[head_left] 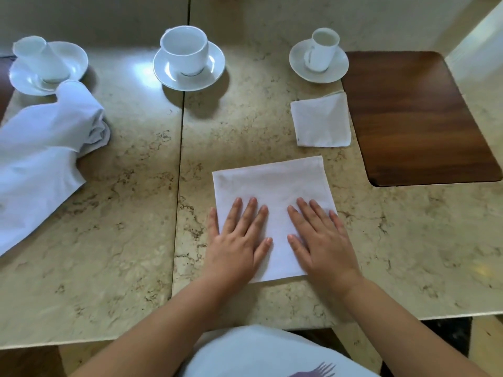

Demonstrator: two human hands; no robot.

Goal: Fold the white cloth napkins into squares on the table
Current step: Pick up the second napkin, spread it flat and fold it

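Observation:
A white cloth napkin (272,186) lies folded flat into a square on the beige marble table (122,240), right in front of me. My left hand (239,240) presses palm-down on its near left part, fingers spread. My right hand (321,238) lies flat on its near right part, fingers also apart. A smaller folded white napkin (321,121) rests farther back on the right. A pile of unfolded white napkins (40,148) lies crumpled at the left edge.
Three white cups on saucers stand along the back: left (46,63), middle (187,58), right (321,57). A dark wooden board (413,118) lies at the right, touching the small napkin. A seam (181,148) runs through the tabletop.

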